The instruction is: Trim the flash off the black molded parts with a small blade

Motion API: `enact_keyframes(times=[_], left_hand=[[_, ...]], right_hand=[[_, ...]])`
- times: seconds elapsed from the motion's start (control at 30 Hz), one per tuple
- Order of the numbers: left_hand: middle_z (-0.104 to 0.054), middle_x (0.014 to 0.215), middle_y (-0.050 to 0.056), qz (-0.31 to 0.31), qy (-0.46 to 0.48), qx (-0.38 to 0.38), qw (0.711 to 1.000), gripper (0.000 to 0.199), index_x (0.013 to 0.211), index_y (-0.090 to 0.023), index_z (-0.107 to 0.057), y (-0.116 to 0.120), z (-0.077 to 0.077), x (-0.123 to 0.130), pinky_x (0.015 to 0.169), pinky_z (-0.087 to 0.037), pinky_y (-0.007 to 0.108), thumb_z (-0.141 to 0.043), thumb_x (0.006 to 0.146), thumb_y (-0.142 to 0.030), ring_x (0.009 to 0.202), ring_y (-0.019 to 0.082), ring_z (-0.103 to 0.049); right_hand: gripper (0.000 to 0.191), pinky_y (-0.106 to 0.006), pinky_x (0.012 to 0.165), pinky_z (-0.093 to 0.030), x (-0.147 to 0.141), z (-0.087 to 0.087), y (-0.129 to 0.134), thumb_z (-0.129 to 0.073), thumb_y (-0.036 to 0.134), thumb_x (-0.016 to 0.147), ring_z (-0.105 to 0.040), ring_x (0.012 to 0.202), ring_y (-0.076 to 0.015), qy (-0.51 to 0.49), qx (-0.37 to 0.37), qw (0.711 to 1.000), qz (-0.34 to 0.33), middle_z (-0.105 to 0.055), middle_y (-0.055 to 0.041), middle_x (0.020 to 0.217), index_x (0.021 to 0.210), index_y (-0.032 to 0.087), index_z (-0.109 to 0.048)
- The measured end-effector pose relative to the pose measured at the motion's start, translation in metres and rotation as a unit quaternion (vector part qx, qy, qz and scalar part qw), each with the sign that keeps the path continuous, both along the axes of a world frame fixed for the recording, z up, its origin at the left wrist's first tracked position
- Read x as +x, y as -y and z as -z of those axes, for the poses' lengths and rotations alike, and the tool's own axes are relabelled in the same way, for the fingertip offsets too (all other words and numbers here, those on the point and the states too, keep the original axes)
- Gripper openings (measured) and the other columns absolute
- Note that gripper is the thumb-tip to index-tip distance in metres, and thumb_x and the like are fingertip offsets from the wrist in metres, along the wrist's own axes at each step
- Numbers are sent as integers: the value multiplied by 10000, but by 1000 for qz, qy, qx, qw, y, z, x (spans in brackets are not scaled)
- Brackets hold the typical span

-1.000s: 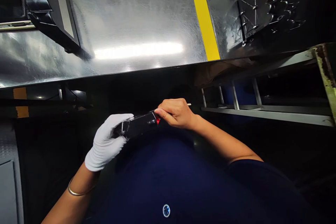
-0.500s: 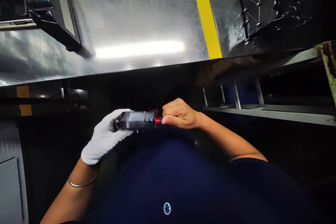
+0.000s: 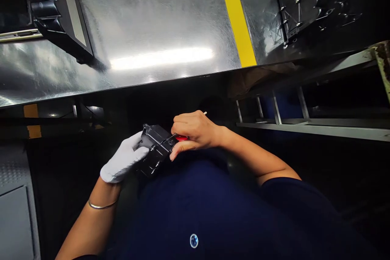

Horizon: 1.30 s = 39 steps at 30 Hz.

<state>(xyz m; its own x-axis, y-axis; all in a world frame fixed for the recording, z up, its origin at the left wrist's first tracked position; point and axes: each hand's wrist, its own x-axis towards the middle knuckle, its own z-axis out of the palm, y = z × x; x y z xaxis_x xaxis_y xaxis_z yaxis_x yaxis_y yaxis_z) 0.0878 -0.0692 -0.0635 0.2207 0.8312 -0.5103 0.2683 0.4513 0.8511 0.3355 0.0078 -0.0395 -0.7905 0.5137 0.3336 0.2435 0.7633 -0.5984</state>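
Right now, we have our gloved left grip (image 3: 124, 160) grasping a small black molded part (image 3: 155, 140) by its near end, thumb on top and fingers mostly hidden beneath. The part lies between our two grips, tilted, its far end right by our bare right grip (image 3: 195, 132). That right grip is clenched around a slim red tool (image 3: 182, 138); the red portion shows between thumb and fingers, and a pale tip (image 3: 205, 113) sticks out behind the knuckles. The picture is dark there, so we cannot be certain whether the tool touches the part or merely hovers just beside it.

As for progress, we judge the work on this part to be under way: both grips are engaged, and the part is not yet set down. How much of its edge is finished, we cannot tell, since no clear mark shows it.

Ahead of both grips, the metal desk (image 3: 158, 16) carries a ribbed black piece (image 3: 45, 10) beyond our left grip and, past a yellow stripe (image 3: 237, 16), more black pieces (image 3: 292, 12) beyond our right grip.
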Motion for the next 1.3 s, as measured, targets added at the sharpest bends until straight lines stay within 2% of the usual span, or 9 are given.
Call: enact_keyframes(times=[0.5, 0.7, 0.9, 0.97, 1.03, 1.1, 1.13, 1.2, 1.3], left_hand=[[-724, 902, 89, -27, 28, 12, 999, 606, 1095, -151, -667, 0, -2, 11, 722, -551, 335, -666, 721, -627, 868, 288, -663], [-741, 983, 113, 4, 7, 5, 1000, 621, 1169, -158, -655, -6, -11, 6, 736, -567, 368, -699, 715, -579, 885, 310, -690], [-726, 1096, 62, 84, -124, 45, 988, 585, 1211, -238, -640, -19, -26, 12, 848, -564, 403, -732, 698, -504, 986, 301, -688], [-710, 1115, 68, 3, -178, 101, 979, 596, 1217, -235, -622, -17, -21, 16, 931, -533, 437, -751, 689, -479, 1035, 295, -672], [-654, 1218, 80, -201, -222, 158, 941, 649, 1269, -233, -559, -13, -12, 22, 1024, -475, 445, -774, 689, -430, 1138, 284, -623], [-567, 1352, 81, -376, -149, 129, 905, 706, 1310, -252, -490, -8, -2, 29, 1050, -461, 418, -795, 687, -381, 1240, 269, -556], [-560, 1366, 83, -412, -64, 76, 906, 666, 1284, -257, -503, -6, 2, 34, 1029, -482, 417, -791, 696, -380, 1245, 264, -555], [-599, 1333, 97, -379, 142, -57, 913, 468, 1179, -234, -576, -5, 6, 47, 979, -528, 427, -723, 774, -416, 1216, 259, -582], [-722, 1118, 80, -423, 286, -143, 848, 180, 997, -183, -663, -9, 2, 66, 917, -566, 317, -594, 901, -318, 1102, 193, -656]], right_hand=[[653, -243, 504, -203, -4, 8, 5, -338, 728, 877, -357, 514, -82, -4, 11, 998, 60, -382, 29, 545, 574, 167, -476], [663, -230, 490, -212, 8, 8, 2, -441, 744, 829, -362, 466, -51, -12, -205, 978, -38, -419, 38, 504, 510, 163, -409], [443, -197, 527, -324, 1, 11, 5, -744, 550, 697, -454, 563, -65, -30, -422, 904, 58, -546, 37, 641, 809, 138, -627], [372, -198, 524, -318, -2, 15, 6, -743, 481, 703, -434, 566, -63, -23, -445, 890, 96, -520, 44, 632, 779, 134, -632], [379, -204, 508, -296, -4, 23, 8, -713, 494, 718, -384, 548, -59, -64, -456, 865, 197, -452, 56, 588, 685, 138, -589], [434, -212, 504, -290, -5, 31, 11, -682, 553, 723, -357, 542, -60, -126, -469, 824, 291, -410, 61, 576, 648, 151, -537], [457, -215, 504, -296, -7, 34, 13, -671, 582, 722, -355, 542, -61, -151, -480, 804, 317, -406, 62, 577, 652, 155, -524], [474, -216, 512, -322, -12, 40, 21, -684, 606, 702, -373, 547, -63, -173, -508, 781, 319, -436, 58, 595, 708, 153, -543], [489, -212, 547, -388, -22, 46, 32, -688, 607, 716, -437, 585, -67, -178, -526, 788, 266, -539, 34, 687, 852, 147, -593]])
